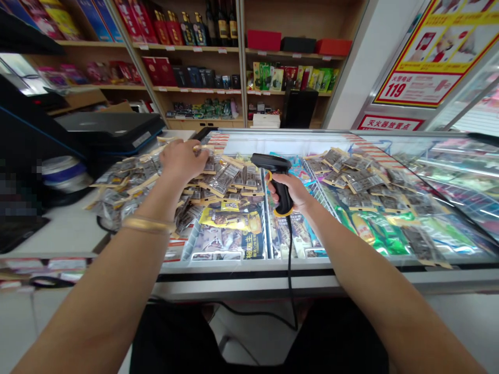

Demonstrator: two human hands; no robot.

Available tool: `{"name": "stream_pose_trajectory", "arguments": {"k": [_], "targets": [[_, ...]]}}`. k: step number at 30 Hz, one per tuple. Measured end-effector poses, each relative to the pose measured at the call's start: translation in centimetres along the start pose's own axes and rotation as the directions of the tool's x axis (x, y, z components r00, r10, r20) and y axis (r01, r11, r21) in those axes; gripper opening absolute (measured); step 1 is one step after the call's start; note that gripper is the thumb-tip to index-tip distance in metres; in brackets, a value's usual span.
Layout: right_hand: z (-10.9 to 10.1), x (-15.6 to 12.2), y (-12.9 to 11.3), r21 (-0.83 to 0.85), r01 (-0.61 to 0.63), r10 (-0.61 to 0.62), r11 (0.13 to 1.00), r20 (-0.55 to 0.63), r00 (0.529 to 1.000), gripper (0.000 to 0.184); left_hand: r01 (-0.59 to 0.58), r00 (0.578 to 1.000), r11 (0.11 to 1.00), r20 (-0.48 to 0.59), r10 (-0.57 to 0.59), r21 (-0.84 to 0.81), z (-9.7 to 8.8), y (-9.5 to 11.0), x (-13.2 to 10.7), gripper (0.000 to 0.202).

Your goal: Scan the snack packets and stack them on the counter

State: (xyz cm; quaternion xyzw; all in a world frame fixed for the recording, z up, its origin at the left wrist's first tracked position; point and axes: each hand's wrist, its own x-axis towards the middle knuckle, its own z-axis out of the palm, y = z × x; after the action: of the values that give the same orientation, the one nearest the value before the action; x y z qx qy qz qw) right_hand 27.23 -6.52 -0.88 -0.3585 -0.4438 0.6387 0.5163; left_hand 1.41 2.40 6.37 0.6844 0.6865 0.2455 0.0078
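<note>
My right hand is wrapped around the handle of a black barcode scanner with yellow trim, held upright over the freezer's glass top. Its cord hangs down from the handle. At the far left, my left hand, with a gold bangle on the wrist, reaches into a heap of small clear packets with tan edges and dark contents. The fingers are bent down among the packets; their tips are hidden, so what they grip is unclear. A second heap of similar packets lies to the right.
Beneath the glass of the freezer, wire baskets hold bagged frozen goods. A black machine stands at the left on the white counter. Shelves with bottles and boxes line the back. The scanner cord loops below the front edge.
</note>
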Motion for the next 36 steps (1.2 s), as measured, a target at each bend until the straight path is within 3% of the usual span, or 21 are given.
{"name": "stream_pose_trajectory", "arguments": {"k": [6,10,13,19,24,29,32,36], "targets": [[-0.8,-0.6,-0.5,0.001,0.027,-0.027,1.000,0.009,1.000,0.037,-0.096,0.991,0.982,-0.105,0.080,-0.164,-0.2,1.4,-1.3,0.056],[-2.7,-1.9,-1.8,0.002,0.071,-0.071,0.997,-0.043,0.997,0.040,-0.235,0.963,0.958,-0.174,0.206,-0.165,1.4,4.8,-2.6,0.048],[-5.0,-3.9,-3.0,-0.004,0.119,-0.119,0.993,-0.114,0.986,0.041,-0.355,0.931,0.922,-0.149,0.333,-0.157,3.4,8.1,-3.8,0.043],[-9.3,-8.6,-4.6,-0.028,0.185,-0.185,0.982,-0.279,0.942,0.042,-0.472,0.874,0.858,0.016,0.485,-0.205,7.6,14.1,-7.0,0.041],[-11.9,-11.4,-5.5,-0.065,0.188,-0.199,0.980,-0.317,0.927,0.043,-0.506,0.807,0.812,0.173,0.564,-0.290,10.2,19.2,-9.4,0.043],[-14.4,-13.3,-6.2,-0.078,0.224,-0.237,0.971,-0.386,0.892,0.039,-0.539,0.736,0.755,0.227,0.638,-0.374,12.5,24.3,-10.5,0.047],[-15.2,-13.8,-6.0,-0.061,0.253,-0.254,0.966,-0.432,0.866,0.037,-0.598,0.659,0.720,0.295,0.692,-0.353,13.6,26.0,-10.8,0.048],[-15.2,-13.9,-5.7,-0.067,0.242,-0.246,0.968,-0.434,0.867,0.035,-0.669,0.556,0.704,0.468,0.687,-0.238,14.2,26.0,-11.3,0.059]]}}
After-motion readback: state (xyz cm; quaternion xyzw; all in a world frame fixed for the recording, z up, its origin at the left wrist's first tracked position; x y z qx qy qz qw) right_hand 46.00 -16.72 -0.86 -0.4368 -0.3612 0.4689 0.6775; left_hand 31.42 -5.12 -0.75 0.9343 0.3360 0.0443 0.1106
